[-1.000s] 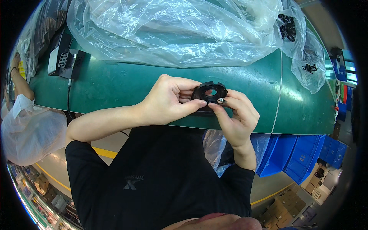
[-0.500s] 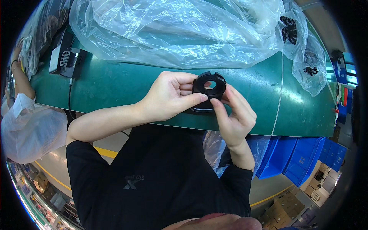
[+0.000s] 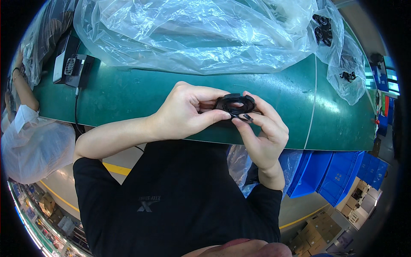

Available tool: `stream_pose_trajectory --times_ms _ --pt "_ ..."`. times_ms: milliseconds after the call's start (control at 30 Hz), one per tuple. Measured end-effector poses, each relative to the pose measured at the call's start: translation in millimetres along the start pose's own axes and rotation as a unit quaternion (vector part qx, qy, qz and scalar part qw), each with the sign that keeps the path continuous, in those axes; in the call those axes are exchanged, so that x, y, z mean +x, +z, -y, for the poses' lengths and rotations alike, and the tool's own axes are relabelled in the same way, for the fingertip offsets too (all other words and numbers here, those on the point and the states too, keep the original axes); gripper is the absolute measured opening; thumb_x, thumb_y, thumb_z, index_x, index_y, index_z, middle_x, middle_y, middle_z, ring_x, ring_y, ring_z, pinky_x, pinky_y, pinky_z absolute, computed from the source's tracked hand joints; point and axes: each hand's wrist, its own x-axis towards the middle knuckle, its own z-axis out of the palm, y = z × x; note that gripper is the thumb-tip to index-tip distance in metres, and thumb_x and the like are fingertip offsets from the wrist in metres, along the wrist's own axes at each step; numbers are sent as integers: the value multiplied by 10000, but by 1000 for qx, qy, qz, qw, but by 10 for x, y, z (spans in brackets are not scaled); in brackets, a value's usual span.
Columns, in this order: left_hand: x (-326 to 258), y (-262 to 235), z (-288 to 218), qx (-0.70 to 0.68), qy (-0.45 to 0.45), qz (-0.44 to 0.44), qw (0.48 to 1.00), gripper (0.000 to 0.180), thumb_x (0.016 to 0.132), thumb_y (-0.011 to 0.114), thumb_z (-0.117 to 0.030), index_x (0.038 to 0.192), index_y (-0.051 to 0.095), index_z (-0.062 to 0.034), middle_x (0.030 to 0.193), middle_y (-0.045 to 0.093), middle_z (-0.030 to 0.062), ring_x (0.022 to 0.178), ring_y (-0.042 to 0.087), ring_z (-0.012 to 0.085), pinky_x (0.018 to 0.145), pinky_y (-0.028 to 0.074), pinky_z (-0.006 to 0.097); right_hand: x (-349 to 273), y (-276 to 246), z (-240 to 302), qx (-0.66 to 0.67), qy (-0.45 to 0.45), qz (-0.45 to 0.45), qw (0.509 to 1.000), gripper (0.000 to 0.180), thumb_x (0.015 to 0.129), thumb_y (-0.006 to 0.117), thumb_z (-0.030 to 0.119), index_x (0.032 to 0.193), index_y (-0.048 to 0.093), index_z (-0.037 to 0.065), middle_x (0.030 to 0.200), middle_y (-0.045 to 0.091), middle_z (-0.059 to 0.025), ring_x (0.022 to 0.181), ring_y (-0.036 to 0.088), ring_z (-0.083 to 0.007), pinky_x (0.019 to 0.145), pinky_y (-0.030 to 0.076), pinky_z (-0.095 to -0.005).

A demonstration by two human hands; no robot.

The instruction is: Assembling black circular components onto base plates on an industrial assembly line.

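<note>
Green table [image 3: 128, 94] | left fingers [image 3: 212, 118], right fingers [image 3: 245, 131] clamped on black ring [image 3: 233, 98] (underside hidden) | plastic bag [image 3: 192, 38] cut off

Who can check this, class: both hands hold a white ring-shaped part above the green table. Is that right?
Only the colour is wrong: the head view shows the left hand and right hand holding a black ring-shaped part above the green table.

"What are the left fingers [image 3: 216, 116] covering?"
"Part of the black ring [image 3: 235, 98]."
"By the right fingers [image 3: 263, 121]?"
"A dark bit [image 3: 248, 116] is looking too small to tell; beyond, clear plastic [image 3: 192, 52] is running off the top."
</note>
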Motion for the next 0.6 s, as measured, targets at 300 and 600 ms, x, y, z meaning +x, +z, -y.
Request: stream_pose_trajectory --times_ms 300,600 --pt "5 11 -29 31 46 19 998 297 781 649 29 1074 605 52 896 681 115 799 645 111 688 519 215 -33 -33 6 70 13 18 997 168 658 720 -58 812 654 -52 948 638 -177 838 637 -236 722 497 -283" --pt "2 24 -20 31 51 27 998 302 763 665 34 1059 606 56 879 683 127 781 657 123 663 524 212 -25 -188 9 64 12 21 998 175 646 734 -57 800 650 -47 925 640 -167 823 642 -237 703 510 -293"
